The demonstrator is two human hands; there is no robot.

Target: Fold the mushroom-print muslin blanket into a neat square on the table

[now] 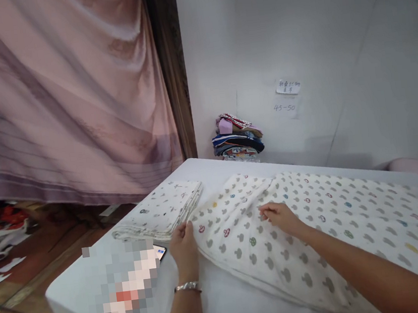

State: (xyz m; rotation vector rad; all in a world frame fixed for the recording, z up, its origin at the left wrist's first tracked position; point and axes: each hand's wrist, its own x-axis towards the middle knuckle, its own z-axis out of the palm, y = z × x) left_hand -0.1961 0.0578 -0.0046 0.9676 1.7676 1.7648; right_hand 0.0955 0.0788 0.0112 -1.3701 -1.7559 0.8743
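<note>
A white cloth [327,223] printed with grey, red, green and yellow mushrooms spreads over the middle and right of the white table. My left hand [184,246], with a bracelet at the wrist, is closed on the left edge of this cloth. Over its folded part, my right hand [282,218] has its fingers pressed together in a pinch at a raised crease; whether cloth lies between the fingertips is hard to make out. Just left of my left hand lies a folded stack of white cloth [158,208] with small dark prints.
The white table [71,290] ends at the left and front. A phone [161,252], partly blurred out, lies near that edge. Folded clothes [237,138] are piled against the wall behind. A pink curtain [71,92] hangs at left above a tiled floor with scattered cloth.
</note>
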